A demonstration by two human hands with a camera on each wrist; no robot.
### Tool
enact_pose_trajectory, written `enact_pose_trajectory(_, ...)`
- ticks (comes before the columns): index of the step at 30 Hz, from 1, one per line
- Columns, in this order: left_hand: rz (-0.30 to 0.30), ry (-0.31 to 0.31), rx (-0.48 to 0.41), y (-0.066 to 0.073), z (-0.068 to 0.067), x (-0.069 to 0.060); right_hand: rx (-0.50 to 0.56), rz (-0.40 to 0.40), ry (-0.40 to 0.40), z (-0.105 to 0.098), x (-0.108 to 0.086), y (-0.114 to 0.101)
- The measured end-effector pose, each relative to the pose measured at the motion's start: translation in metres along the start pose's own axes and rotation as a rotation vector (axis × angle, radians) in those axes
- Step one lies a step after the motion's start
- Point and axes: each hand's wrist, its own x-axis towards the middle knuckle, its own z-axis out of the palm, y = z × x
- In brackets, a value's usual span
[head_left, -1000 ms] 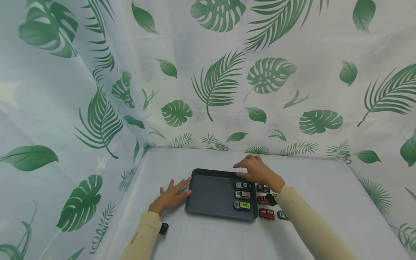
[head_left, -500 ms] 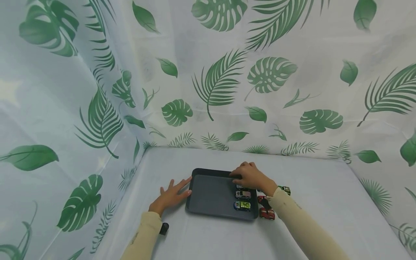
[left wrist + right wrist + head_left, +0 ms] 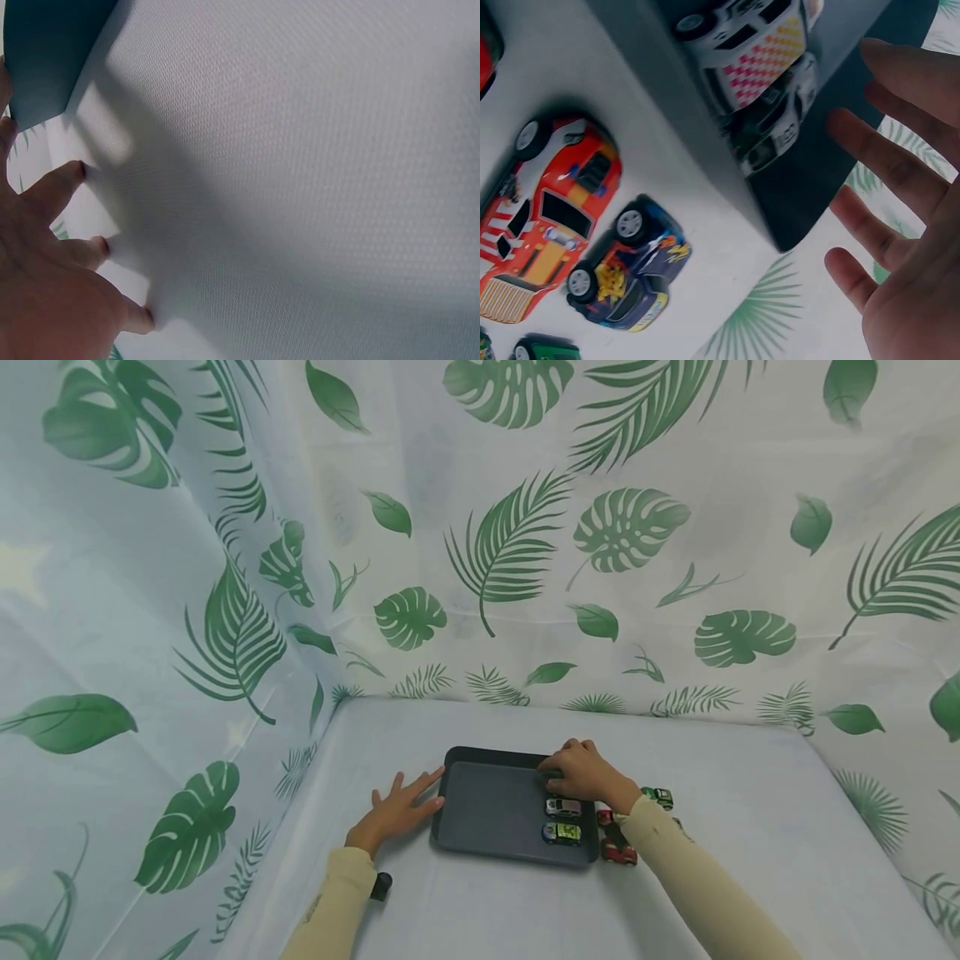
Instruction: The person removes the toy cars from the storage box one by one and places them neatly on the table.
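A dark grey tray (image 3: 491,810) lies on the white table. My left hand (image 3: 393,817) is spread at its left side, with fingertips touching the rim; the left wrist view also shows these spread fingers (image 3: 56,191). Over the far right corner of the tray, my right hand (image 3: 585,774) has loosely bent fingers and holds nothing visible. Below it sit a white toy car with a checked roof (image 3: 761,56) and a dark-and-white toy car (image 3: 780,124), hidden from the head view by the hand. A yellow-green toy car (image 3: 562,833) stands nearest the front of the tray.
Several toy cars stand right of the tray: an orange one (image 3: 559,210), a dark blue one (image 3: 634,266), a red one (image 3: 619,852) and a green one (image 3: 658,797). My right sleeve partly covers this group. A leaf-print curtain (image 3: 510,552) rises behind the table.
My right hand has come down from above the far right rim onto the tray's far right area, covering the farthest car in the head view. The left hand stays put.
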Motion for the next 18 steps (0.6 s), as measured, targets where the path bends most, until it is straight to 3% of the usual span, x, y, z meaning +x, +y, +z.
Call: enact_pose_trajectory(18, 0.008, -0.008, -0.025, 0.001, -0.001, -0.002, -0.062, 0.031, 0.011, 0.014, -0.008, 0.019)
